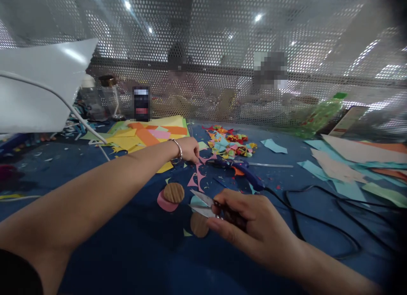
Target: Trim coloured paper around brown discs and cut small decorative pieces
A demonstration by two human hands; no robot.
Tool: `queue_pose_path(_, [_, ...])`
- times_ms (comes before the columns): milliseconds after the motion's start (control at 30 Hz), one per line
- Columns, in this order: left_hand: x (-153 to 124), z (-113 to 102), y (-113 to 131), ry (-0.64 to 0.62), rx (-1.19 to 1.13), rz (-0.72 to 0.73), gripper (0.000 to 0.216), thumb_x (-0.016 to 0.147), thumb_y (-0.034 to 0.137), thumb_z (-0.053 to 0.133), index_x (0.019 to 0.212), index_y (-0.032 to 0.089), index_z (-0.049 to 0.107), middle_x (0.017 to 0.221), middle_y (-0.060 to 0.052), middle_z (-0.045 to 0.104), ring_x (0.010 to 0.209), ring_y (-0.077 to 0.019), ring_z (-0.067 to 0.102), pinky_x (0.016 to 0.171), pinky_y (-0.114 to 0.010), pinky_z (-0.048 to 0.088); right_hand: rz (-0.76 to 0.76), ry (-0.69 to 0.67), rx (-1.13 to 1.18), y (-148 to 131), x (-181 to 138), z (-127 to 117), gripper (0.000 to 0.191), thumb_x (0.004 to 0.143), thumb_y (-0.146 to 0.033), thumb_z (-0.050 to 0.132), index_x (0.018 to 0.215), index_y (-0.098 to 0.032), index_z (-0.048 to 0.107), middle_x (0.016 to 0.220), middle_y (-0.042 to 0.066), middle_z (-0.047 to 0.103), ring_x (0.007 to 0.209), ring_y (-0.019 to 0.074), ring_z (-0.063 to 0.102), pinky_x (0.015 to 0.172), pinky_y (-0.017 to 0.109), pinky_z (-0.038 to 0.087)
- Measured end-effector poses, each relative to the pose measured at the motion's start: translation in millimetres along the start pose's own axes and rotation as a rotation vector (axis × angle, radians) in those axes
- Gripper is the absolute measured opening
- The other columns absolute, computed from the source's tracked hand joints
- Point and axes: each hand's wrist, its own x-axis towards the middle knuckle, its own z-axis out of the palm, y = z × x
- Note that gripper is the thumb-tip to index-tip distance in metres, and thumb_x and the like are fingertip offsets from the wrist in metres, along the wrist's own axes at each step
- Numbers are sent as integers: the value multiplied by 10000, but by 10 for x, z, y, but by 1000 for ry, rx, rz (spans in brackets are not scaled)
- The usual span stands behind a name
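Note:
My right hand (243, 223) grips a small pair of scissors (203, 205) by dark handles mostly hidden in the fingers, with the blades spread apart and pointing left. My left hand (189, 150), a silver bangle on its wrist, reaches forward with its fingers pinched on a pink paper scrap (199, 176). Below it, a round wood-grain disc (174, 193) overlaps a rounded pink paper piece (167, 205). Another wood-grain disc (199, 226) lies under the scissor blades, beside a light blue paper piece (196, 200) that they partly cover.
A blue glue gun (251, 176) lies to the right, its black cable (318, 231) looping over the blue table. Behind are a heap of colourful paper scraps (232, 142) and yellow and orange sheets (140, 136). More sheets (343, 163) lie right; a perforated metal panel (206, 44) stands behind.

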Motion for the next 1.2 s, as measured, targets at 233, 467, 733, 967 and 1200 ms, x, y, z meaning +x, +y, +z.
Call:
queue_pose_path(233, [60,-65,7,-60,48,15,128,669,197,751,796,176,750,731,3,744,675,-126,623,624,-200,411,-11,9,-11,32,-6,-41,330,914,-492,575,804,-181,568,616,-34,507,479,79,414,437,203,322])
queue_pose_path(467, [64,-56,-18,-60,66,8,131,664,214,745,777,150,758,765,-37,752,694,-146,627,602,-213,415,-7,8,-12,33,-11,-49,341,898,-508,587,791,-186,552,592,-49,455,467,77,376,423,214,297])
queue_pose_path(733, [53,-48,12,-22,81,-20,159,634,145,703,777,187,760,717,2,738,655,-128,616,591,-193,413,-6,11,0,34,-2,-52,323,902,-478,596,784,-179,558,601,-48,471,466,70,374,423,206,297])
queue_pose_path(967, [-44,-57,46,57,106,-42,217,690,89,621,829,161,772,718,-44,743,674,-160,634,642,-229,423,-21,11,2,16,-23,-70,318,901,-479,599,789,-184,560,597,-50,470,479,73,384,438,201,307])
queue_pose_path(1200, [-66,4,81,15,77,-41,139,730,251,666,755,159,767,755,-51,757,685,-152,635,601,-216,414,-15,17,-20,8,-4,-66,335,902,-494,584,777,-185,550,584,-52,452,461,73,371,421,207,294])
